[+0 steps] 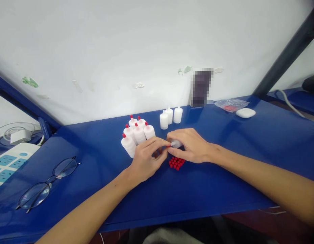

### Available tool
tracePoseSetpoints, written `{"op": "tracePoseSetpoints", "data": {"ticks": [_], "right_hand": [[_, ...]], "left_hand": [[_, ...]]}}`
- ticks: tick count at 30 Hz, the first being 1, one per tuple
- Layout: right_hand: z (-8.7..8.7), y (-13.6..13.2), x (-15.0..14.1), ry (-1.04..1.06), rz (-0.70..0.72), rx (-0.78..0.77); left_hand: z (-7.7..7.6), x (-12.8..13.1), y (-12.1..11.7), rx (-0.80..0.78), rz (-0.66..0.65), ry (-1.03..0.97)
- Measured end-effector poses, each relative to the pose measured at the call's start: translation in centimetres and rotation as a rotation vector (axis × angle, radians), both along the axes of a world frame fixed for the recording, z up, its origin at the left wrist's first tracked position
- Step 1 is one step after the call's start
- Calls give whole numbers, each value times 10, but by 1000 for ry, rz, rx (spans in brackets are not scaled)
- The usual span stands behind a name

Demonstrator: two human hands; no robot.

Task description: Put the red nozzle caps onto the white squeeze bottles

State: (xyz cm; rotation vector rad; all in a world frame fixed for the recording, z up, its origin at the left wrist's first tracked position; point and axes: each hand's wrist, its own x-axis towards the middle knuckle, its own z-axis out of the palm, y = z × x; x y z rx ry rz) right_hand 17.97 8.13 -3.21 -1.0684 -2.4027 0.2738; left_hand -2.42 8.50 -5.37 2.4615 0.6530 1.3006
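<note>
Facing a broad white wall (pixel 121 44) with peeling scraps on it, over a long glossy blue counter (pixel 202 189). Has bare surface from just in front of the hands to the near edge, with more open room left of centre and beyond the right forearm. Works with the hands nearly together: right hand (pixel 193 145) clamped around a small white plastic bottle (pixel 176 143), lying sideways with narrow spout pointing left; left hand (pixel 149 157) pinching a small red plastic cap (pixel 169 146) at the spout's tip. Cannot tell, behind the fingertips, how far onto the spout.

Shows at the far left edge a white power strip with blue sockets (pixel 9 164), then thin dark-framed eyeglasses (pixel 42 191) near the left forearm. Crowds the left hand most with a cluster of white bottles topped in red (pixel 139 135), upright just behind and partly covered. Stands farther back a dark oblong thing (pixel 201 88), blurred, against the wall; right of it, a clear plastic bag with red bits (pixel 230 105) and a rounded white case (pixel 245 113). Sets three uncapped white bottles (pixel 169 116) behind the hands, and loose red caps (pixel 176 163) just in front.
</note>
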Motion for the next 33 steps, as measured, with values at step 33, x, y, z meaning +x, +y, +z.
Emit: {"op": "tracePoseSetpoints", "data": {"ticks": [33], "right_hand": [[-6,7,-1,263,-121,-97]], "left_hand": [[15,-18,0,232,125,328]]}}
